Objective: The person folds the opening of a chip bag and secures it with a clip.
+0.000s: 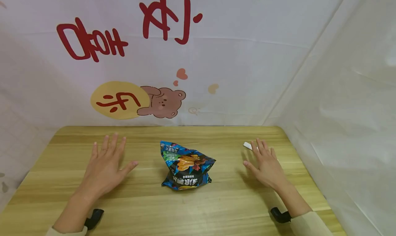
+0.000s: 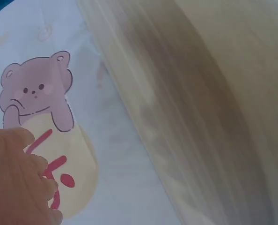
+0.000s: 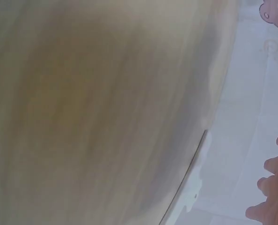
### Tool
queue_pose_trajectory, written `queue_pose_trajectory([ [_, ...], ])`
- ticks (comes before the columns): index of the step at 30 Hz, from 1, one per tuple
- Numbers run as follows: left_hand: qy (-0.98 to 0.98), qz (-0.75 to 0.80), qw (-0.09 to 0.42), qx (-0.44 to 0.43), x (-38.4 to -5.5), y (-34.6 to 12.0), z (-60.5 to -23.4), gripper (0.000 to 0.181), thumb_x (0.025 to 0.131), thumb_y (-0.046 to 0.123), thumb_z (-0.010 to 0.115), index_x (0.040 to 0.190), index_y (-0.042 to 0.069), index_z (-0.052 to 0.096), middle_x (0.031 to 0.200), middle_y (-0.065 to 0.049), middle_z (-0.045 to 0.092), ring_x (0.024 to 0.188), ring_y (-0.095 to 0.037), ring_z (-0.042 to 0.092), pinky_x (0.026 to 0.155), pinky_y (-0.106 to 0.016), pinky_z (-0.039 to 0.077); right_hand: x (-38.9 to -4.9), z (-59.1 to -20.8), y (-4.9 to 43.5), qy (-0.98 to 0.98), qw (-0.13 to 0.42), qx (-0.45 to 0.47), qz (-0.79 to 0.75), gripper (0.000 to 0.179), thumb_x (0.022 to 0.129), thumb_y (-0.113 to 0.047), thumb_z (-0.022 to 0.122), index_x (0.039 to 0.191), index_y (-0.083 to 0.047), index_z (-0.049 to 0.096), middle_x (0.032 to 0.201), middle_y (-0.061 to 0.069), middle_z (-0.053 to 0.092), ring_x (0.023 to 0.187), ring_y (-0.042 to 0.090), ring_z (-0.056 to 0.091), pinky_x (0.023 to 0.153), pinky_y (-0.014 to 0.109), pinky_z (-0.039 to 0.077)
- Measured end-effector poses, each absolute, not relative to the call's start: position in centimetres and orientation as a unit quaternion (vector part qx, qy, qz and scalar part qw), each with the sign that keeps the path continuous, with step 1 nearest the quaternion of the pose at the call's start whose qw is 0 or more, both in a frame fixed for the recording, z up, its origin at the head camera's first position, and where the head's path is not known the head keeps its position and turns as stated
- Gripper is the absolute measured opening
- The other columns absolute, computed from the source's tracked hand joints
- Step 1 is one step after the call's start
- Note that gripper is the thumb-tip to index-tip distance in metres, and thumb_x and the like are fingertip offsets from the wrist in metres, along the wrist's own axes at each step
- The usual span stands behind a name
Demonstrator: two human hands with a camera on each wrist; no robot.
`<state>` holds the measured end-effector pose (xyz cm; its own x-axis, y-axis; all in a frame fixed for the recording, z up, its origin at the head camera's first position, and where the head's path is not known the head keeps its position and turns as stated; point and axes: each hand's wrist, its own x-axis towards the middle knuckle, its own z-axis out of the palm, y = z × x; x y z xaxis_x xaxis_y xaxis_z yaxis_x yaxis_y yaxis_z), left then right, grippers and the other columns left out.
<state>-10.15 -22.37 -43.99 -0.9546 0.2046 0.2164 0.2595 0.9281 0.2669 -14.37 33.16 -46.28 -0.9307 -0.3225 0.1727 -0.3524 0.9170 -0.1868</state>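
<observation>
A blue and black chip bag stands at the middle of the wooden table, its printing upside down in the head view. To its left, my left hand is held flat with the fingers spread and the thumb toward the bag. On the other side, my right hand also has its fingers extended, apart from the bag. A small white strip shows beside its fingertips, the rest of it hidden behind the hand. Knuckles of the left hand and fingers of the right hand edge into the wrist views.
A white cloth backdrop hangs behind the table, printed with red characters and a bear. Another white sheet rises along the right side. Black curved pieces sit at both wrists.
</observation>
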Motion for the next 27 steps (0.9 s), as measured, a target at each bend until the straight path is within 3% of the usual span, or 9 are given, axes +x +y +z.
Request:
queue_pose_trajectory([
  [8, -0.972, -0.160, 0.112, -0.131, -10.2, -20.9, -43.1, 0.093, 0.102, 0.059, 0.058, 0.163, -0.003, 0.026, 0.171, -0.027, 0.009, 0.158, -0.048, 0.001, 0.121, -0.059, -0.017, -14.0, -45.7, 31.5, -0.971, 0.072, 0.185, 0.133, 0.087, 0.103, -0.050, 0.061, 0.164, 0.001, 0.025, 0.170, 0.028, 0.017, 0.156, 0.049, 0.016, 0.123, 0.065, 0.008],
  [16, -0.963, -0.179, 0.146, -0.141, -10.5, -19.3, -42.3, 0.092, 0.099, 0.056, 0.063, 0.163, -0.001, 0.030, 0.171, -0.025, 0.014, 0.158, -0.047, 0.010, 0.123, -0.063, -0.007, -13.5, -45.1, 29.8, -0.964, 0.093, 0.199, 0.149, 0.087, 0.102, -0.048, 0.065, 0.163, 0.003, 0.029, 0.168, 0.028, 0.023, 0.154, 0.049, 0.022, 0.122, 0.066, 0.014],
  [20, -0.957, -0.194, 0.162, -0.146, -10.6, -18.7, -41.9, 0.091, 0.098, 0.054, 0.065, 0.163, 0.001, 0.030, 0.172, -0.023, 0.015, 0.159, -0.044, 0.010, 0.124, -0.059, -0.008, -13.3, -45.0, 29.2, -0.962, 0.095, 0.206, 0.153, 0.088, 0.102, -0.048, 0.065, 0.164, 0.001, 0.027, 0.169, 0.026, 0.022, 0.153, 0.049, 0.025, 0.123, 0.064, 0.014],
  [27, -0.948, -0.207, 0.187, -0.150, -10.9, -17.5, -41.5, 0.091, 0.096, 0.057, 0.064, 0.163, 0.005, 0.032, 0.171, -0.022, 0.022, 0.157, -0.044, 0.017, 0.125, -0.058, -0.006, -12.8, -44.6, 27.9, -0.957, 0.104, 0.213, 0.167, 0.088, 0.101, -0.045, 0.067, 0.165, -0.002, 0.025, 0.169, 0.024, 0.024, 0.149, 0.047, 0.035, 0.118, 0.067, 0.025],
])
